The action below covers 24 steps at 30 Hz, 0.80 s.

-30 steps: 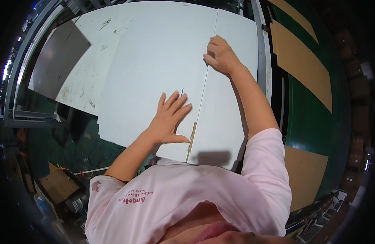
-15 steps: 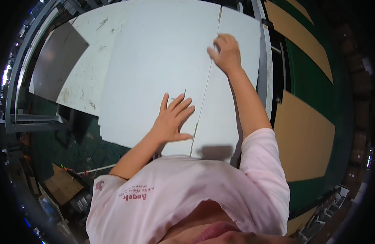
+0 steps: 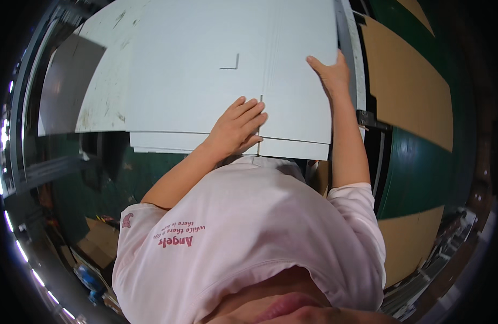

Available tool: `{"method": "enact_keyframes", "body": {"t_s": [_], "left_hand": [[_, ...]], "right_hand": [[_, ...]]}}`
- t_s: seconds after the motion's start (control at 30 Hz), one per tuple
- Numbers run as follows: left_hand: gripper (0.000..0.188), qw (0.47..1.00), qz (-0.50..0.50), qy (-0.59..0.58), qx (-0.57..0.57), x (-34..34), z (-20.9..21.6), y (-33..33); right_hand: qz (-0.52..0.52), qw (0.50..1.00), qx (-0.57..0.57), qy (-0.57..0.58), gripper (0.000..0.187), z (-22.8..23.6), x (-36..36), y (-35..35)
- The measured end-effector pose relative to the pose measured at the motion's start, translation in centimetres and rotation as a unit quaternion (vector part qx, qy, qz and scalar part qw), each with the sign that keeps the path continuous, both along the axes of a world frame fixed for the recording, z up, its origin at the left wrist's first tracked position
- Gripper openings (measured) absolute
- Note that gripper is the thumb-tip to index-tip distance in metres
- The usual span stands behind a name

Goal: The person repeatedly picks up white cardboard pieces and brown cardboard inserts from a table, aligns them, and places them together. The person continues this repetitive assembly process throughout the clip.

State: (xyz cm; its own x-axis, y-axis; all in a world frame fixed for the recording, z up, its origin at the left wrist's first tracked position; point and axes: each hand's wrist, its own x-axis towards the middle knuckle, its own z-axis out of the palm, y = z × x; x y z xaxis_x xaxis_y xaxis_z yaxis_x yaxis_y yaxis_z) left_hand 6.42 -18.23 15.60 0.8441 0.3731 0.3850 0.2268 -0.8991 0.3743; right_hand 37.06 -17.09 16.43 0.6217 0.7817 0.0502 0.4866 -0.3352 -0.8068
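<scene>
A large white cardboard sheet (image 3: 195,97) lies flat before me, with an L-shaped dark cut mark and a crease line running away from me. Below its near edge, the edge of another white sheet (image 3: 168,144) sticks out. My left hand (image 3: 237,127) rests palm down on the near part, fingers stretched out beside a short slot in the crease. At the right edge of the top sheet is my right hand (image 3: 337,74): its thumb lies on top while the fingers go over the edge, their tips hidden.
The white table top (image 3: 106,81) is scuffed, with a grey panel (image 3: 71,81) at its left. Along the right runs a metal rail (image 3: 358,59) with a dark bracket (image 3: 373,120). Brown cardboard sheets (image 3: 408,81) lie on a green surface (image 3: 413,167) beyond it.
My right hand has gone from above the crease to the sheet's right edge. My left hand has come down near the slot. The stacked near edges and the L-shaped mark now show.
</scene>
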Motion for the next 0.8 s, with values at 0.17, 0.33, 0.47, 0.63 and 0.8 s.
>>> {"method": "enact_keyframes", "body": {"t_s": [0.17, 0.33, 0.47, 0.63, 0.8], "left_hand": [[0.054, 0.998, 0.013, -0.045, -0.049, 0.2, 0.2, 0.5], [0.048, 0.999, 0.02, -0.017, -0.042, -0.1, -0.3, 0.4], [0.048, 1.0, 0.012, 0.017, -0.012, -0.3, 0.1, -0.1], [0.043, 0.999, 0.003, 0.013, -0.033, 0.0, 0.3, 0.2], [0.04, 1.0, -0.02, 0.021, -0.007, 0.0, 0.8, 0.2]], "right_hand": [[0.011, 0.999, 0.033, 0.01, 0.088, -0.8, 0.2, -0.2], [-0.007, 0.947, 0.202, 0.25, 0.074, -3.5, 0.3, -5.3], [-0.278, 0.945, 0.159, 0.063, 0.056, -6.4, 6.4, -21.9], [-0.652, 0.741, 0.046, -0.15, 0.038, -16.9, 8.8, -57.5], [-0.644, 0.55, -0.483, -0.223, 0.034, -13.1, 0.5, -66.5]]}}
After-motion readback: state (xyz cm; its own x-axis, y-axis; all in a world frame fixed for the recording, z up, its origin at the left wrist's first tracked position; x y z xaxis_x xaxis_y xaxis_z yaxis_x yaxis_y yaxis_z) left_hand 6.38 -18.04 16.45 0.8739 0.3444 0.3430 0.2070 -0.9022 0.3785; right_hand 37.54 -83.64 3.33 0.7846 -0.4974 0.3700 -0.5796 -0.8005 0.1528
